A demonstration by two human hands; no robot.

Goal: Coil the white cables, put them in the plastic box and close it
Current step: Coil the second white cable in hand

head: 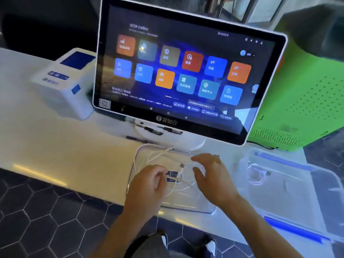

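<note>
Your left hand (149, 180) pinches loose white cables (174, 165) over a clear lid (186, 208) on the surface, right hand (208, 174) open beside that grip, plastic box (305, 200) further right; the trailing loops may tangle while coiling.

the touchscreen (186, 71) shows "sdta coffee" top left; other labels too blurred

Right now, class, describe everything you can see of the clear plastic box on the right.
The plastic box is clear and rectangular with rounded corners and blue latch strips on its far and near edges. It stands open on the white counter, right of the clear lid under both hands. One coiled white cable already lies inside, near its left wall. Neither hand touches it.
</note>
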